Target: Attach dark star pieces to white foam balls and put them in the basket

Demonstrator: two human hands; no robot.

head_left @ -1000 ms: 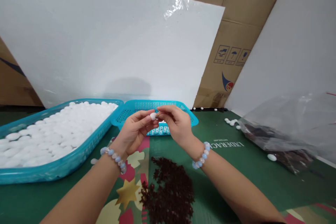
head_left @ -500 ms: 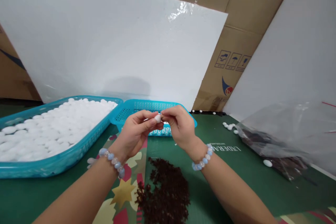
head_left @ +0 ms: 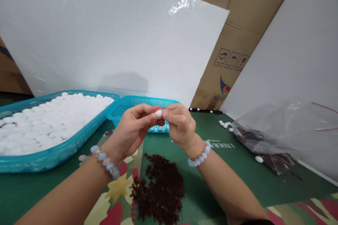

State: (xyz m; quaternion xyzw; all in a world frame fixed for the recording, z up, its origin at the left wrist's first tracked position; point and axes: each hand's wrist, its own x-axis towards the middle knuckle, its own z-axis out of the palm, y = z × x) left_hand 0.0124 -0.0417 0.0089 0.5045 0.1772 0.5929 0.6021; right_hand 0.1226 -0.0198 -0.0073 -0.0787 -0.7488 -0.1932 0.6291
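Observation:
My left hand [head_left: 136,124] pinches a small white egg-shaped ball [head_left: 158,114] between thumb and fingertips, in front of the far basket. Touching the ball's right side, my right hand [head_left: 182,122] has its thumb and fingers pressed together; whatever they hold is hidden. Below the hands lies a heap of small dark reddish-brown pieces [head_left: 165,190] on the green tabletop. A large blue basket [head_left: 56,153] full of similar white balls [head_left: 58,123] stands at the left. Partly behind my hands is a smaller blue basket [head_left: 118,109].
At the right lies a clear plastic bag [head_left: 266,140] with dark brown contents. Several loose white balls [head_left: 225,124] are near it, and one single ball [head_left: 259,159] is beside it. A white board [head_left: 118,35] and cardboard [head_left: 211,84] form a wall behind the baskets.
My right hand's fingers have closed in tighter against the right side of the white ball. The whole view has shifted slightly, with the table things appearing further left.

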